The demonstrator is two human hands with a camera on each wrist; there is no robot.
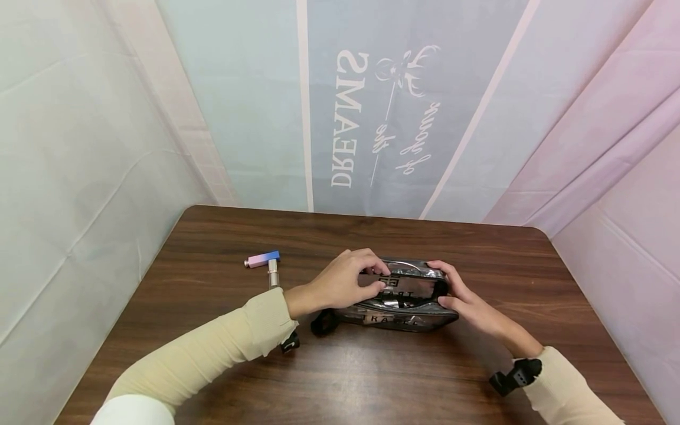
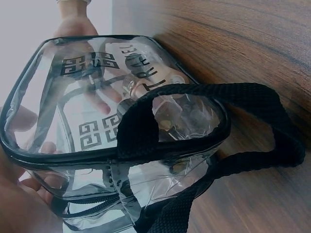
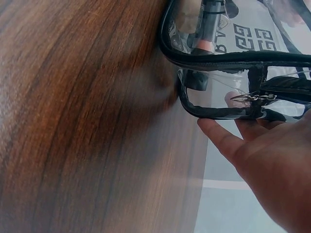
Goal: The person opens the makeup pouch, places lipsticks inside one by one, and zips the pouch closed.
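A clear plastic toiletry bag point(image 1: 409, 321) with black trim and "TRAVEL" lettering lies on the table, its top unzipped. My left hand point(image 1: 347, 277) holds the bag's left part, thumb and fingers at the rim of the opening. My right hand point(image 1: 470, 304) grips the right end between thumb and fingers. In the right wrist view, the metal zipper pull point(image 3: 252, 98) is close to the right fingers, and a dark tube point(image 3: 210, 29) shows inside through the plastic. The left wrist view shows a black strap handle point(image 2: 286, 141) and several small cosmetics inside, partly blurred by the plastic.
Left of the bag, a pink-and-blue tube point(image 1: 261, 259) lies on the brown wooden table point(image 1: 350, 378). A clear and silver tube point(image 1: 273, 276) touches its near side, partly hidden by the left sleeve. Printed fabric point(image 1: 255, 106) hangs behind the table and along both sides.
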